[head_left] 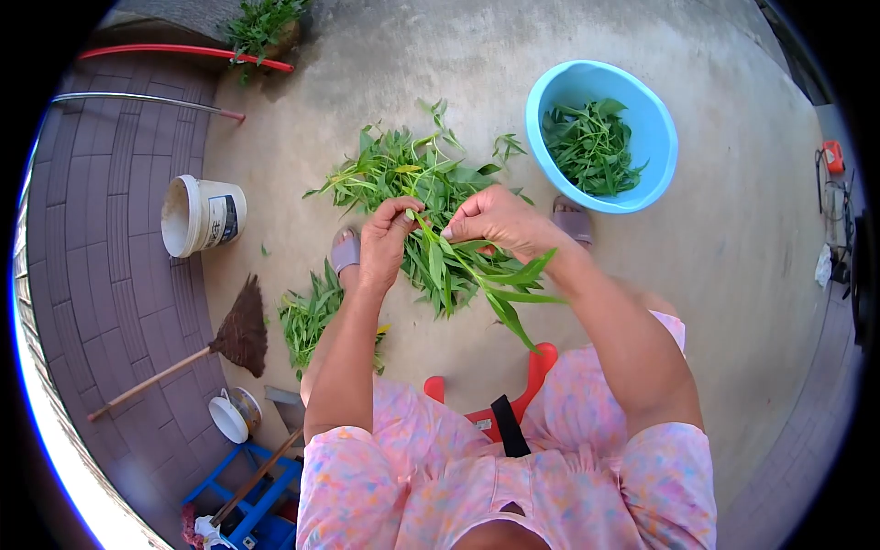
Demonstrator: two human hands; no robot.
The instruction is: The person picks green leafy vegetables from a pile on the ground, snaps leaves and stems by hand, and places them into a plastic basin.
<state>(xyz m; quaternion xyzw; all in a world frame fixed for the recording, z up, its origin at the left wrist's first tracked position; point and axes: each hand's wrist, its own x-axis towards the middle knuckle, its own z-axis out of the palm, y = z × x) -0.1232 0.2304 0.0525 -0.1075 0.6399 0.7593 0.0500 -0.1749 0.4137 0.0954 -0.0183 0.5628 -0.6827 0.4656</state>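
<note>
Between my two hands is a leafy stem of water spinach [516, 295], its long narrow leaves trailing down to the right. My left hand [383, 240] pinches the stem's pale end between thumb and fingers. A short way along it, my right hand [500, 223] is closed on the same stem with thumb and fingertips. Beneath both hands a loose pile of water spinach [390, 158] spreads over the floor. A smaller heap of greens [307, 316] lies left of my left forearm. Plucked leaves [591, 147] sit in a light blue basin [667, 160] at the upper right.
At left stand a white bucket [188, 220] lying tilted, a broom [240, 335], a small pail [229, 417] and a blue stool [261, 495]. A red hose [183, 49] and a metal pole [151, 96] lie upper left. A red seat [536, 376] shows between my legs.
</note>
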